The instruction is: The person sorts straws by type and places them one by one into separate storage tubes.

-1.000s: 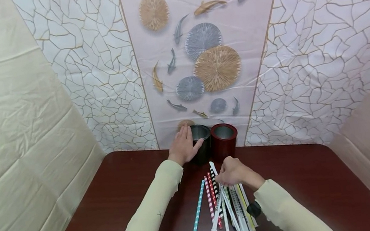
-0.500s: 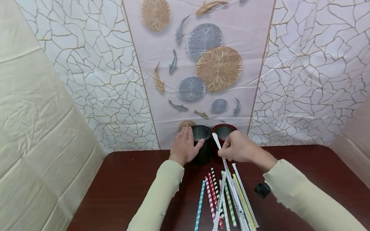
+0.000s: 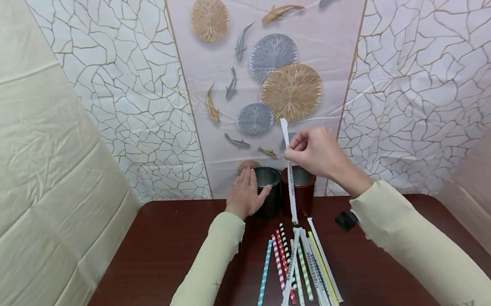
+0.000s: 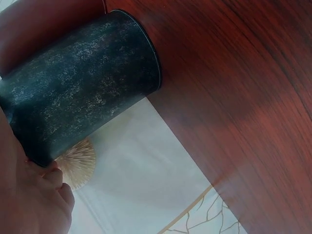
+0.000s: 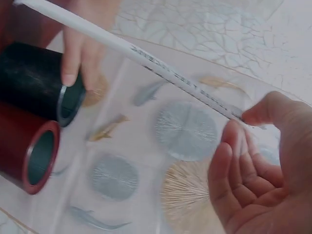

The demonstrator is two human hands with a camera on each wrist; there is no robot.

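Straw [image 3: 289,168] in its white wrapper hangs upright, pinched near its top by the right hand [image 3: 315,153] above the red cup [image 3: 299,191], so lowering it straight seems wise while the left hand [image 3: 245,194] grips the black cup [image 3: 268,191].

Dark wooden table [image 3: 158,268], fish-patterned backdrop [image 3: 262,68], cream side drapes [image 3: 17,152].

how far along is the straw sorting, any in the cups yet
Just starting: no straws show in the black cup or the red cup. The right hand pinches one white wrapped straw upright by the red cup; the left hand grips the black cup. The pile of straws remains.
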